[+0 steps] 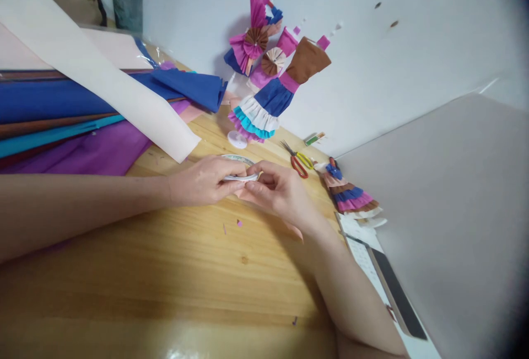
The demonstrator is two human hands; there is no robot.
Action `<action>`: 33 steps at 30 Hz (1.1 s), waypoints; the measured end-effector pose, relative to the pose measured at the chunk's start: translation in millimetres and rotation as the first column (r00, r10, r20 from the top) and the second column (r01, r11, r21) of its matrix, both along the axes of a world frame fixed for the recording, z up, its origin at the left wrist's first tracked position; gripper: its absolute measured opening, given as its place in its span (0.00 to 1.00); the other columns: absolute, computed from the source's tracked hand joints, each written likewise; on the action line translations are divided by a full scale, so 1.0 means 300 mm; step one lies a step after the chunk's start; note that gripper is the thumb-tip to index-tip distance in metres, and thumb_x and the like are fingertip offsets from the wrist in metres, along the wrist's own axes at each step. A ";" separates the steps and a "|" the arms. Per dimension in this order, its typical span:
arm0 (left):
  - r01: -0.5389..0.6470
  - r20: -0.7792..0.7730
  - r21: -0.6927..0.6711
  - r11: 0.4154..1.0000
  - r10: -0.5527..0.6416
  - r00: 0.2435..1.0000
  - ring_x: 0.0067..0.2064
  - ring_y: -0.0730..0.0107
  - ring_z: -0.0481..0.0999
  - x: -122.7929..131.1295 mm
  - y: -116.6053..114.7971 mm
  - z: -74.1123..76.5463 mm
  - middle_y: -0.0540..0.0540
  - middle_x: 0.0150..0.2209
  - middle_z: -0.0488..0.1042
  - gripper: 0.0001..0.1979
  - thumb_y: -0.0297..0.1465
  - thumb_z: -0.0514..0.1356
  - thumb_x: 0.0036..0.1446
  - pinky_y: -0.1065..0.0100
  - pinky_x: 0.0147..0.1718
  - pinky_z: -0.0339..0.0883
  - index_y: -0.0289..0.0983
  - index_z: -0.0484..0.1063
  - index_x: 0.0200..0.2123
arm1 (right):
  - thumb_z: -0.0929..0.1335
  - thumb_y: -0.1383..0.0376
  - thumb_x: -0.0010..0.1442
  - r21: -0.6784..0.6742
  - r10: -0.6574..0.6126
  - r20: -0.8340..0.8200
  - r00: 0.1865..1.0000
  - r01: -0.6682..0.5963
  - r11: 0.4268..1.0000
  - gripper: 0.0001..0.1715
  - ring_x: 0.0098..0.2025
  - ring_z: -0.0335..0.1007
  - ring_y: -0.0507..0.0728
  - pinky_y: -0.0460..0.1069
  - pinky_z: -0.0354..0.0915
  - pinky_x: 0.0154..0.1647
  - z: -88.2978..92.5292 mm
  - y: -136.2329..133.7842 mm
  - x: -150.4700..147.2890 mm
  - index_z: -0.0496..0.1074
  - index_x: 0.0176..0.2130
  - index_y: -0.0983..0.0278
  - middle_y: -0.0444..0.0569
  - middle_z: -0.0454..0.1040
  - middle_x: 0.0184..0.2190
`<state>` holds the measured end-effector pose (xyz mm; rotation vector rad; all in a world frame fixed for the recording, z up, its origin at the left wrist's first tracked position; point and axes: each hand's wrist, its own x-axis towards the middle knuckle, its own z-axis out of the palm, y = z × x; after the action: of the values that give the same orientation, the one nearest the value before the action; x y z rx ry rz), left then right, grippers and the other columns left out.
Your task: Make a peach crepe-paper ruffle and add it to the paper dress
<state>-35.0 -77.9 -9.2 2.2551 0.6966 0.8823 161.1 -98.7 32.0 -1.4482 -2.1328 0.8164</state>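
Note:
Both hands meet over the wooden table (173, 260). My left hand (204, 181) is closed, its fingers pinching a thin white tape roll (239, 169). My right hand (276, 189) is also closed, fingertips pinching the same roll from the right side. A pale pink paper piece (294, 230) shows beneath my right hand and wrist.
Coloured crepe paper rolls (82, 122) and a cream sheet (103, 80) lie at the left. Paper dresses (273, 94) and fans (254, 39) hang on the white wall. Scissors (298, 161), a white disc (237, 139), another paper dress (351, 196) and a dark tablet (397, 293) lie to the right.

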 end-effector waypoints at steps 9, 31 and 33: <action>-0.475 0.304 0.006 0.880 0.451 0.839 0.46 0.63 0.74 0.001 0.002 0.005 0.45 0.42 0.75 0.13 0.38 0.61 0.57 0.61 0.47 0.68 0.38 0.67 0.42 | 0.75 0.57 0.51 -0.250 -0.296 -0.399 0.868 0.207 0.946 0.13 0.29 0.73 0.55 0.48 0.64 0.31 0.014 0.010 -0.015 0.70 0.30 0.61 0.44 0.76 0.26; -0.141 0.101 -0.662 0.736 0.274 0.957 0.18 0.77 0.65 0.043 -0.060 -0.007 0.54 0.15 0.66 0.17 0.40 0.59 0.56 0.74 0.19 0.60 0.36 0.67 0.20 | 0.80 0.58 0.42 -0.442 -0.394 -0.597 0.699 0.123 0.888 0.20 0.24 0.68 0.51 0.45 0.59 0.27 0.038 0.012 -0.015 0.71 0.30 0.63 0.41 0.74 0.23; -0.236 0.053 -0.582 0.778 0.325 0.944 0.18 0.77 0.63 0.039 -0.066 0.004 0.54 0.15 0.63 0.19 0.42 0.57 0.57 0.73 0.19 0.56 0.37 0.64 0.19 | 0.79 0.58 0.42 -0.437 -0.379 -0.586 0.716 0.114 0.892 0.20 0.23 0.67 0.50 0.44 0.58 0.25 0.039 0.018 -0.008 0.71 0.29 0.63 0.41 0.73 0.22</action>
<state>-23.3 -97.6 -8.1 1.5537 1.0848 0.8298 158.9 -93.4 43.7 -1.2999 -1.2486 1.4267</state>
